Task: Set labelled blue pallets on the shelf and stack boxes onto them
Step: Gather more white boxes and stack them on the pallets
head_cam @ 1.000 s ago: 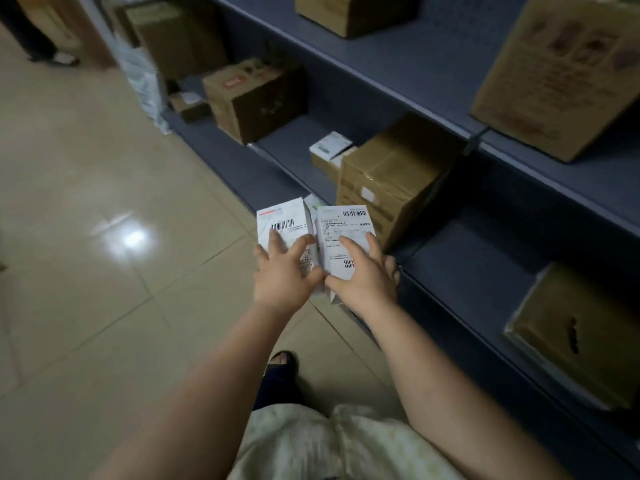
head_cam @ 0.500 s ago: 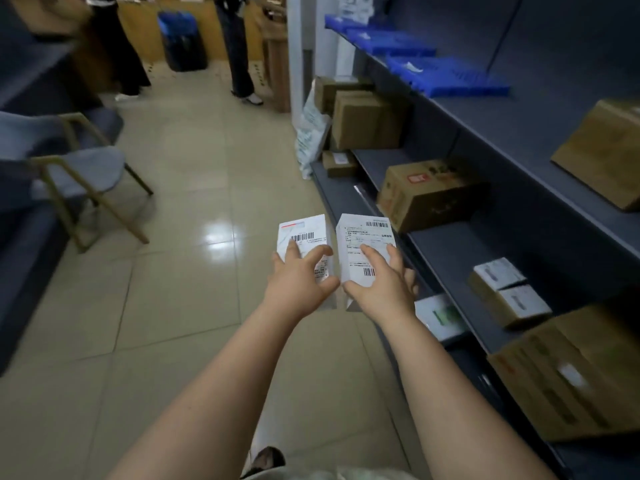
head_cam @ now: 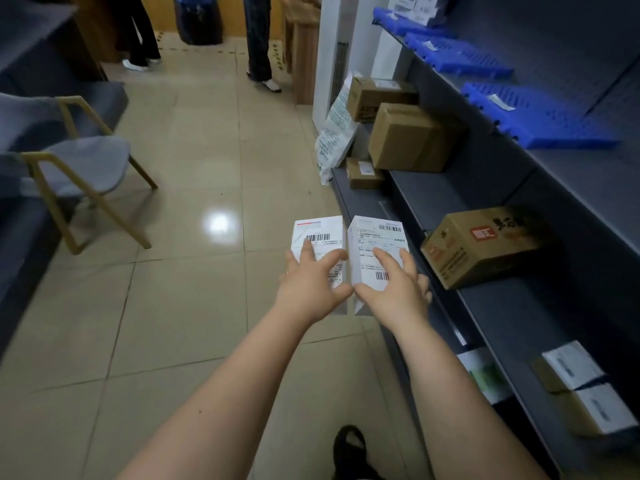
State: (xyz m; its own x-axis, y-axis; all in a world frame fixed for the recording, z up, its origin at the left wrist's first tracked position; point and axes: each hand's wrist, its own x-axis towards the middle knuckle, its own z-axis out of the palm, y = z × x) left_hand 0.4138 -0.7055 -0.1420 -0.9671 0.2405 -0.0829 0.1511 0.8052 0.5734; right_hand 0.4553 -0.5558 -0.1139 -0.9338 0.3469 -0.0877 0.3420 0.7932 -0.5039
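Observation:
I hold two small white boxes with barcode labels side by side over the aisle floor. My left hand (head_cam: 311, 284) grips the left white box (head_cam: 320, 233). My right hand (head_cam: 394, 285) grips the right white box (head_cam: 375, 244). Blue pallets lie on the upper shelf (head_cam: 588, 178) at the right: the nearest blue pallet (head_cam: 540, 123), a second blue pallet (head_cam: 457, 57) behind it and a third further back. The nearest carries a small white label.
Brown cartons (head_cam: 412, 140) and a printed carton (head_cam: 485, 244) sit on the middle shelf, small labelled boxes (head_cam: 581, 382) lower right. A chair (head_cam: 79, 168) stands at the left. Two people's legs (head_cam: 258, 39) show at the aisle's far end.
My view has swung up and along the aisle, away from the lower shelf. Both hands keep the two white boxes and carry them forward past the cartons; the blue pallets have come into view.

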